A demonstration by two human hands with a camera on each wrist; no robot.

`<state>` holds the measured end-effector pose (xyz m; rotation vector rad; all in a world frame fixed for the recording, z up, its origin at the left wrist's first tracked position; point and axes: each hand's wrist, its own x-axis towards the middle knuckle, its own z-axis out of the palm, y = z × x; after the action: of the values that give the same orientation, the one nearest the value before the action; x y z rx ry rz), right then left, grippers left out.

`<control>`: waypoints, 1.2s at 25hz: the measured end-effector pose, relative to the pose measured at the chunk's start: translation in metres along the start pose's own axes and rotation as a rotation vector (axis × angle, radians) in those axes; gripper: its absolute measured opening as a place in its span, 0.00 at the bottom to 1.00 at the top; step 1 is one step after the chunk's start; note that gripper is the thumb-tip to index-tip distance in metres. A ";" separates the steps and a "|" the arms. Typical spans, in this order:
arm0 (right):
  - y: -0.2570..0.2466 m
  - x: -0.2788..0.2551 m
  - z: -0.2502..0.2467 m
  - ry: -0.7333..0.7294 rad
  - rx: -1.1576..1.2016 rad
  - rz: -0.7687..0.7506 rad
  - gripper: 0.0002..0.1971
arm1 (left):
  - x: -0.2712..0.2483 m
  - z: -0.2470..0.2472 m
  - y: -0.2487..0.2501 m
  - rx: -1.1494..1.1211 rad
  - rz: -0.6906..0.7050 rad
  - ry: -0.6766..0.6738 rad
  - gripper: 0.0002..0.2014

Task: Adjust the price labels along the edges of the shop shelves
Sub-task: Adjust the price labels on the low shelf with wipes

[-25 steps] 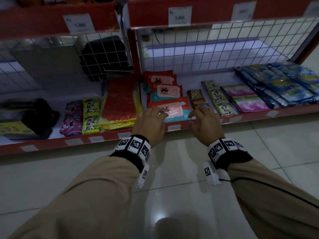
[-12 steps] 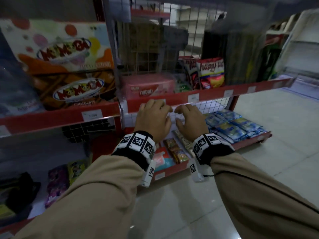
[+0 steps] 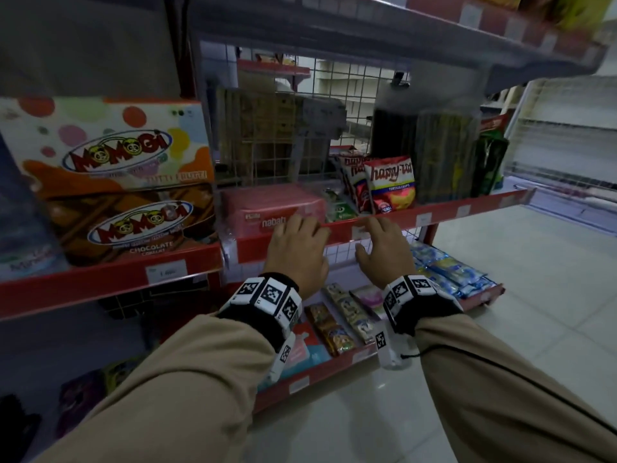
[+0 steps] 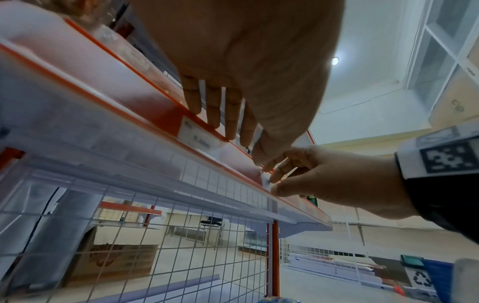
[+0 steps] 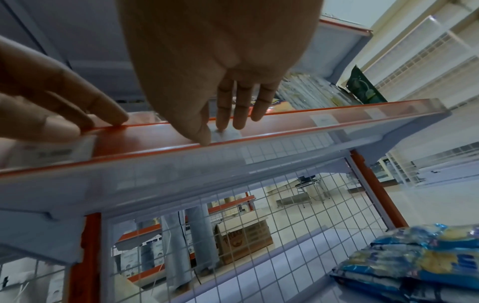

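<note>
The middle shelf's red edge strip [image 3: 444, 213] carries small white price labels behind clear plastic. My left hand [image 3: 300, 228] rests with straight fingers [image 4: 230, 125] on the strip's top edge, just right of one price label [image 4: 194, 136]. My right hand [image 3: 370, 228] is a hand's width to the right; its thumb and index finger pinch a second price label [image 5: 228, 134] in the strip, also seen as the pinched label [image 4: 265, 181] in the left wrist view. More labels [image 5: 322, 120] sit further right along the strip.
Above the strip stand a pink nabati wafer box [image 3: 267, 208], happy-tos chip bags [image 3: 390, 185] and Momogi boxes [image 3: 110, 155]. A wire mesh panel [image 5: 233, 205] hangs under the shelf. The bottom shelf holds blue packets [image 3: 447, 269] and small sachets [image 3: 330, 325]. Tiled floor lies to the right.
Both hands rose from the bottom shelf's edge to the middle shelf's strip. Since half a second ago they have spread slightly apart, and the right hand sits on a label.
</note>
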<state>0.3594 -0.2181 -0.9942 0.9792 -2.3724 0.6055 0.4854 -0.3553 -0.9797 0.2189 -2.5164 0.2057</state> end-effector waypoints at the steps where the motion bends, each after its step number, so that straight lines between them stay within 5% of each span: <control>1: 0.009 0.002 0.002 0.012 -0.008 -0.007 0.21 | 0.005 0.006 0.004 0.018 -0.011 0.012 0.23; 8: 0.080 0.015 0.015 0.207 -0.053 -0.218 0.20 | 0.041 0.043 0.048 0.058 -0.185 0.125 0.17; 15: 0.106 0.035 0.019 0.194 0.055 -0.389 0.20 | 0.058 0.057 0.075 -0.073 -0.294 0.231 0.15; 25: 0.110 0.048 0.008 0.145 0.091 -0.451 0.19 | 0.049 0.043 0.105 0.103 -0.342 0.180 0.20; 30: 0.113 0.055 0.005 0.098 0.096 -0.477 0.20 | 0.059 0.030 0.114 0.238 -0.431 -0.021 0.20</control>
<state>0.2406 -0.1771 -0.9887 1.4598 -1.9376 0.5665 0.3975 -0.2565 -0.9809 0.8495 -2.3922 0.3263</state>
